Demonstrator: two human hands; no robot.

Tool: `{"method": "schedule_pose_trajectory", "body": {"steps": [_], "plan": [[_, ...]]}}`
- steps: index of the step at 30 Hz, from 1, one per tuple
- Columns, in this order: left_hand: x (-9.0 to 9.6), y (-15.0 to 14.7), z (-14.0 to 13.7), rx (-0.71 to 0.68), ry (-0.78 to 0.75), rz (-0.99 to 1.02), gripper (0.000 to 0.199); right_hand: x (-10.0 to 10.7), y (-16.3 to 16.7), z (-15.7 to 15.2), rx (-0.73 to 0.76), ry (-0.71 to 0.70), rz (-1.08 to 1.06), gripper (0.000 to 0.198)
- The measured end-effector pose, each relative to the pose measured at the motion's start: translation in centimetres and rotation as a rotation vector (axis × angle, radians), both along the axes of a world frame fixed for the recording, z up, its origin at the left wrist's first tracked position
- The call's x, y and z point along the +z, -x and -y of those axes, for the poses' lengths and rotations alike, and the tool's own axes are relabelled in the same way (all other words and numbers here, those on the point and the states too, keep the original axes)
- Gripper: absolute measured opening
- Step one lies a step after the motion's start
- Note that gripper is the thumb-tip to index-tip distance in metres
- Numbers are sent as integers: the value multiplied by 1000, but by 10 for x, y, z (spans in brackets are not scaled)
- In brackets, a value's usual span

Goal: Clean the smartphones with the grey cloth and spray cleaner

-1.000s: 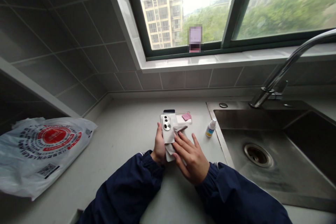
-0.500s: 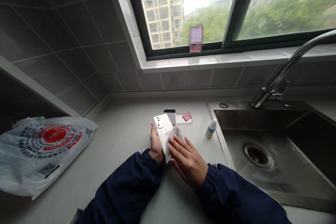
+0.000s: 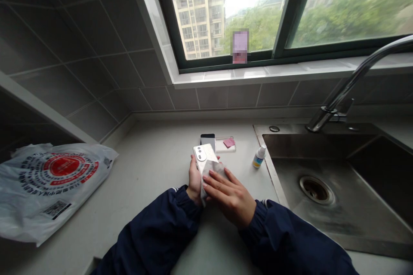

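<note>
My left hand (image 3: 194, 181) is closed around a white phone (image 3: 208, 151), its thumb along the left edge. The phone's back faces up, with an oval camera block at its top left corner. Over its lower part lies a thin white wipe (image 3: 213, 166). My right hand (image 3: 230, 197) holds this wipe under its fingers, pressed against the phone's back. Just behind the held phone, a second phone (image 3: 207, 139) with a dark screen lies on the counter. A clear phone case (image 3: 229, 148) sits beside it with a pink packet (image 3: 229, 142) on it.
A small white spray bottle (image 3: 259, 156) stands right of my hands, near the rim of a steel sink (image 3: 272, 176). The faucet (image 3: 342, 90) arches over the sink. On the left lies a white plastic bag (image 3: 58, 189) with red print. A window is behind the counter (image 3: 155, 150).
The held phone has shifted slightly right and toward me. My right hand has slid a little left with the wipe, which now lies flatter across the phone.
</note>
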State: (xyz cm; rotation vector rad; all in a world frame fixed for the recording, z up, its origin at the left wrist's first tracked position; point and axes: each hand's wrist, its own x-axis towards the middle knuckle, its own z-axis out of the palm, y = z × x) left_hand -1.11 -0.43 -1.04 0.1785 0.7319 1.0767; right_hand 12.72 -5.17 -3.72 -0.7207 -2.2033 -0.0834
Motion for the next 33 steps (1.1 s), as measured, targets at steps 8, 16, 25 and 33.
{"method": "schedule_pose_trajectory", "body": {"steps": [8, 16, 25, 33], "plan": [[1, 0, 0, 39, -29, -40, 79, -1, 0, -2, -23, -5, 8, 26], [5, 1, -2, 26, -75, -8, 78, 1, -11, -10, -15, 4, -1, 26], [-2, 1, 0, -64, -10, -63, 82, 0, -1, -5, 35, -24, 8, 27], [7, 2, -1, 38, -55, -24, 81, -2, -7, -9, -17, -9, -20, 25]]}}
